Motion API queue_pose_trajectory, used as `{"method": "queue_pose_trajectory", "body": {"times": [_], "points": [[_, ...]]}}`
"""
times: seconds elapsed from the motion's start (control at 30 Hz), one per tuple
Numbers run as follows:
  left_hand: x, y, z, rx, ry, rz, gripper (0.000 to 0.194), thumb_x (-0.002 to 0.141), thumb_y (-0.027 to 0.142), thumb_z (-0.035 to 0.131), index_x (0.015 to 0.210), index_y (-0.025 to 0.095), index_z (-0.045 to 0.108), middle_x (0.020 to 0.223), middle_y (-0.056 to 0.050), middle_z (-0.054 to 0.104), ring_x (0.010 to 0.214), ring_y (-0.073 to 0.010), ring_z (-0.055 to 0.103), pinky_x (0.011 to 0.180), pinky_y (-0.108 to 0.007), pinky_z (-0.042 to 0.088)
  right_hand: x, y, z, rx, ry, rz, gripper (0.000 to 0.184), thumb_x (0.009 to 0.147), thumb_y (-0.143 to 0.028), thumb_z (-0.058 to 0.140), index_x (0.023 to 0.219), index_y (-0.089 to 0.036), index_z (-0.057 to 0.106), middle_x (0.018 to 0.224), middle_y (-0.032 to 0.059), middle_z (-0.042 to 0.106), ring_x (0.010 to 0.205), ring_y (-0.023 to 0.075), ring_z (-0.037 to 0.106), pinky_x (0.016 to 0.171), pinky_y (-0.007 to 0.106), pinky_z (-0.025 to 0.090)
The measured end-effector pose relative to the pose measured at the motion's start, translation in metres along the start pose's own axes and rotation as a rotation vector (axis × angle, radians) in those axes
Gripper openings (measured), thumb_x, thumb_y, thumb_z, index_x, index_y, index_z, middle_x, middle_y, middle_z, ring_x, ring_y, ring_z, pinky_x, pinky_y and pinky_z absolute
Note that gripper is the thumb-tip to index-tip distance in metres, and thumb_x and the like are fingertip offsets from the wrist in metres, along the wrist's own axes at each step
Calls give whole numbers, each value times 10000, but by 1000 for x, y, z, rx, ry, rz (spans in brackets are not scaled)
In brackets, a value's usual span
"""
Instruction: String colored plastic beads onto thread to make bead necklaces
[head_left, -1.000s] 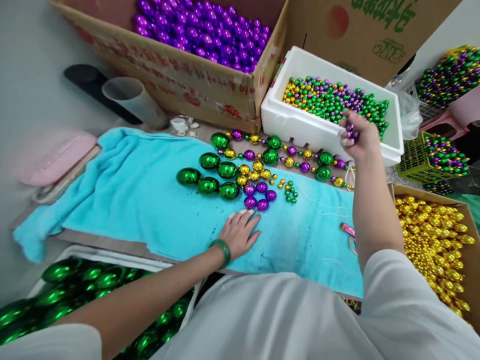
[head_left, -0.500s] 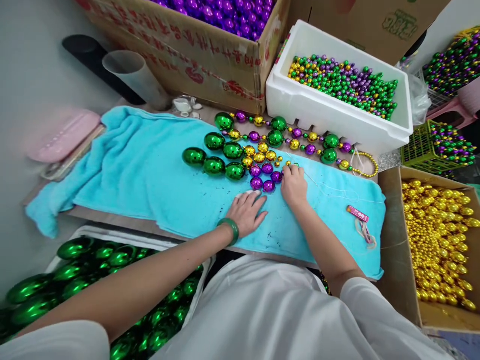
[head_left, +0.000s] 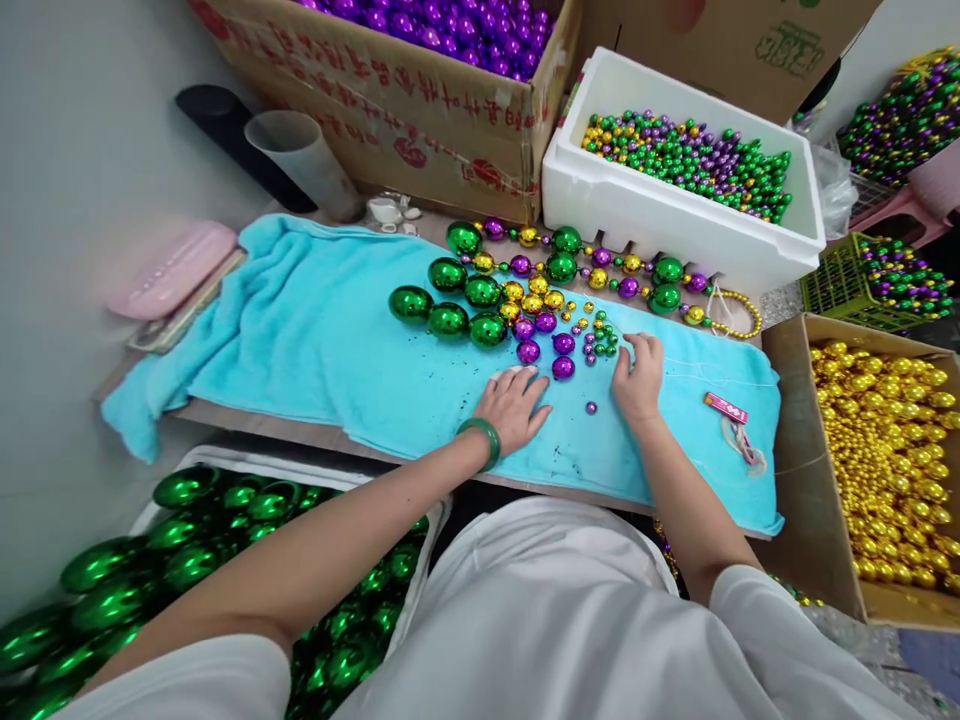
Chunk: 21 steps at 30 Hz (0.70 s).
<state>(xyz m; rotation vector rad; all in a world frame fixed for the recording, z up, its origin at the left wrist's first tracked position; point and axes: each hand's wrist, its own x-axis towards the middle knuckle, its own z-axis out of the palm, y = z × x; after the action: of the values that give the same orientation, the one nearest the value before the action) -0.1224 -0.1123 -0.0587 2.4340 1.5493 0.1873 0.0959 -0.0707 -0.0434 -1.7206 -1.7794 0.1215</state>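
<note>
Small purple beads (head_left: pixel 590 349) lie on the turquoise towel (head_left: pixel 360 320) just left of the right hand (head_left: pixel 639 375), next to a cluster of small green beads (head_left: pixel 604 330). A lone purple bead (head_left: pixel 592 408) sits nearer the body, between the two hands. The right hand is loosely curled, thumb and forefinger pointing at the green cluster; whether anything is pinched there cannot be told. The left hand (head_left: pixel 512 408) rests flat and spread on the towel, holding nothing, its fingertips just short of the large purple beads (head_left: pixel 563 368). Beyond its fingertips are large gold beads (head_left: pixel 535 302), and farther to its left, egg-shaped green beads (head_left: pixel 448 320).

Past these, a strung bead garland (head_left: pixel 561 268) runs along the towel's far edge. Beyond the right hand stands a white foam box (head_left: pixel 675 225), its floor covered with small green, purple and gold beads. To that box's left, ahead of the left hand, a printed cardboard carton (head_left: pixel 450 130) is heaped with shiny purple beads. Right of the right hand, an open cardboard box (head_left: pixel 802 440) holds gold beads, round and elongated; behind it, a yellow-green basket (head_left: pixel 836 280) holds multicoloured beads. Under the left forearm, a white-rimmed tray (head_left: pixel 262 460) is full of big green beads. Well off the left hand, a translucent cylinder (head_left: pixel 300 165) leans beside a black one.
</note>
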Motion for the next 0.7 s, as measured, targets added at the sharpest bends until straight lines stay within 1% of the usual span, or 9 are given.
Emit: {"method": "queue_pose_trajectory", "body": {"times": [0.07, 0.13, 0.2, 0.27, 0.37, 0.43, 0.5, 0.6, 0.7], "points": [[0, 0, 0, 14, 10, 3, 488, 903, 453, 391, 1299, 186, 493, 1365, -132, 444, 1268, -317, 339, 1053, -494, 264, -24, -10, -10, -40, -141, -53, 312, 917, -302, 398, 1149, -167, 557, 1096, 149, 554, 1071, 266, 508, 908, 389, 438], [-1, 0, -1, 27, 23, 6, 483, 906, 457, 389, 1292, 187, 496, 1356, -127, 451, 1261, -314, 348, 1046, -485, 275, -51, -22, -17, -95, -354, -99, 319, 903, -350, 447, 1153, -185, 558, 1106, 143, 563, 995, 263, 549, 808, 359, 476], [0, -1, -1, 40, 28, 10, 477, 907, 453, 392, 1287, 184, 498, 1351, -126, 456, 1253, -312, 358, 1035, -476, 289, -73, -29, -21, -138, -515, -115, 265, 900, -309, 455, 1109, -208, 583, 1103, 133, 572, 925, 252, 575, 741, 341, 487], [1, 1, -4, 65, 19, 8, 467, 907, 439, 405, 1284, 179, 497, 1349, -127, 460, 1242, -312, 372, 1020, -469, 305, -82, -29, -23, -137, -593, -119, 244, 906, -229, 421, 1068, -208, 602, 1096, 128, 579, 902, 240, 588, 740, 335, 492], [4, 17, -19, 163, -69, 40, 375, 901, 362, 451, 1207, 165, 541, 1260, -131, 528, 1166, -304, 447, 987, -469, 326, -68, -22, -21, -88, -573, -114, 286, 913, -182, 387, 1117, -172, 588, 1119, 135, 580, 940, 238, 590, 796, 338, 495], [2, 41, -41, 239, -192, 109, 283, 881, 309, 499, 1097, 150, 590, 1106, -125, 596, 1050, -289, 522, 952, -472, 345, -45, -20, -15, -69, -519, -129, 323, 909, -174, 394, 1188, -155, 554, 1162, 139, 573, 998, 246, 575, 833, 345, 488], [-5, 73, -75, 258, -291, 190, 262, 856, 337, 551, 1017, 140, 617, 985, -117, 620, 952, -281, 561, 894, -464, 380, -20, -21, -6, -72, -490, -165, 356, 898, -146, 397, 1227, -154, 533, 1202, 141, 563, 1058, 254, 549, 863, 350, 477], [-23, 124, -141, 157, -253, 401, 231, 852, 383, 542, 937, 184, 622, 935, -86, 615, 921, -265, 560, 838, -442, 408, 9, -26, 7, -106, -489, -207, 375, 889, -122, 385, 1232, -153, 533, 1238, 147, 552, 1091, 265, 529, 878, 363, 468], [-39, 160, -196, -82, -199, 559, 220, 889, 364, 462, 880, 237, 642, 868, -53, 623, 835, -208, 562, 762, -375, 431, 19, -29, 14, -122, -489, -244, 383, 892, -128, 373, 1242, -147, 528, 1261, 147, 537, 1088, 270, 529, 858, 366, 477]]}}
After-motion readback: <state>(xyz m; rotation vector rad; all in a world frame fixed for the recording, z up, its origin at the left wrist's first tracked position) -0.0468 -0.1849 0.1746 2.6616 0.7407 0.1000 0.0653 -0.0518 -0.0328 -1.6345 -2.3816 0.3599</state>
